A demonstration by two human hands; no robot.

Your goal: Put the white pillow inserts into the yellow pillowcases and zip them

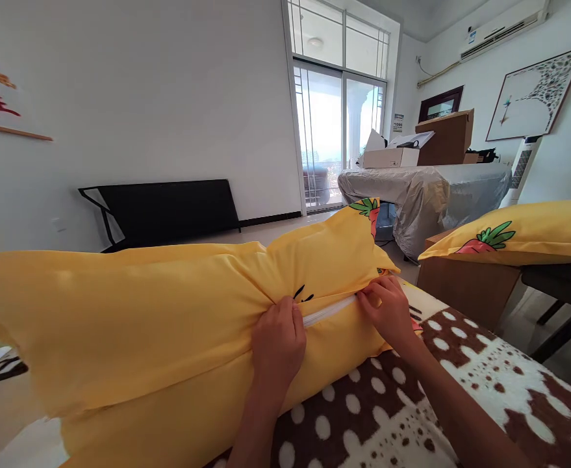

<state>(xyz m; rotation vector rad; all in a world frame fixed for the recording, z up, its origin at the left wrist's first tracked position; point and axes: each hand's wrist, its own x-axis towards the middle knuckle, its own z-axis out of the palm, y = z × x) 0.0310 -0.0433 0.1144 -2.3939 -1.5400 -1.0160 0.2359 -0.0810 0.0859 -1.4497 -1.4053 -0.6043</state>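
A yellow pillowcase [158, 305] with a pillow inside lies across the front, on a brown and white spotted blanket. Along its edge runs a white zipper [330, 311], visible between my two hands. My left hand [279, 335] is closed around the fabric at the zipper's left end, bunching it into creases. At the other end, the thumb and fingers of my right hand [387, 309] pinch the zipper close to the pillowcase's right corner. Those fingertips hide whatever small part they hold. Carrot prints [370, 211] show on the far corner.
The spotted blanket [353, 403] spreads below and to the right. Another yellow pillow [553, 227] rests on a brown box [468, 286] and a dark seat at right. Behind stand a plastic-covered table [412, 185] with boxes and a black bench [168, 208] by the wall.
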